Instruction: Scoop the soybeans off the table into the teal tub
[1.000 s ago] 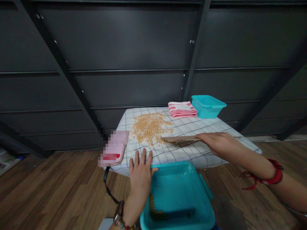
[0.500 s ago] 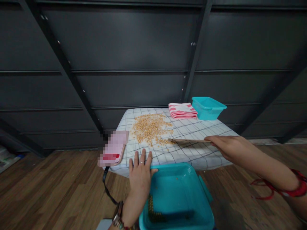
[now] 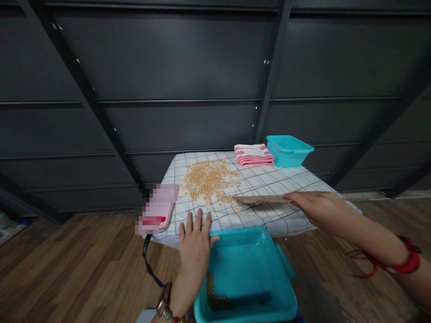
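Now right hand [image 3: 314, 207] grips cardboard strip [image 3: 261, 198] beside beans [image 3: 208, 179]; left hand [image 3: 195, 244] rests open against teal tub [image 3: 249, 264].

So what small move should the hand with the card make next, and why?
Probably sweep the card toward the near table edge. The right hand holds it at the pile of loose beans, and the teal tub sits below that edge, beside the flat left hand, holding only a few beans.
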The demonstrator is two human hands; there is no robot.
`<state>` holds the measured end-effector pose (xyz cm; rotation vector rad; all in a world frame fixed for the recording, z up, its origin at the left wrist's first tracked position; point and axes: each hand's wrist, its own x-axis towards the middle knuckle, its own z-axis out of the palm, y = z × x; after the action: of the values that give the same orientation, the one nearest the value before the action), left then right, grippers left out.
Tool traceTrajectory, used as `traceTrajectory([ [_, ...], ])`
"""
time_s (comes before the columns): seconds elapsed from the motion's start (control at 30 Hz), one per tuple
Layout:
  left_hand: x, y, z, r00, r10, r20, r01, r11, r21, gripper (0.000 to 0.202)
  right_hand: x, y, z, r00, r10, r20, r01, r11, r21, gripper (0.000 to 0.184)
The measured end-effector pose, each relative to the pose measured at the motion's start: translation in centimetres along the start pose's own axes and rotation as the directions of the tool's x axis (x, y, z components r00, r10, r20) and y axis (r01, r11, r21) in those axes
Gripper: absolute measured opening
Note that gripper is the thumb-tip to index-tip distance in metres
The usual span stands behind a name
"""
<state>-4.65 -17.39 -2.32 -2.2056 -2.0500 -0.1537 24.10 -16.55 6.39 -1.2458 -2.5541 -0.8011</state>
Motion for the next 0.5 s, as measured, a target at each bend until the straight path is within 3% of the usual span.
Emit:
traceTrajectory([
  [0.2,0.0,0.2,0.0,1.000,-0.003,0.021,0.003,1.000,0.001,0.056,-0.6,-0.4,-0.8,0.995,-0.081,-0.055,0.080,0.997,-0.015,0.037],
  [0.5,0.0,0.1,-0.3,1.000,-0.004,0.025,0.005,1.000,-0.009,0.056,-0.6,-0.9,0.6,0.975,-0.161,-0.152,0.157,0.987,-0.036,0.039],
])
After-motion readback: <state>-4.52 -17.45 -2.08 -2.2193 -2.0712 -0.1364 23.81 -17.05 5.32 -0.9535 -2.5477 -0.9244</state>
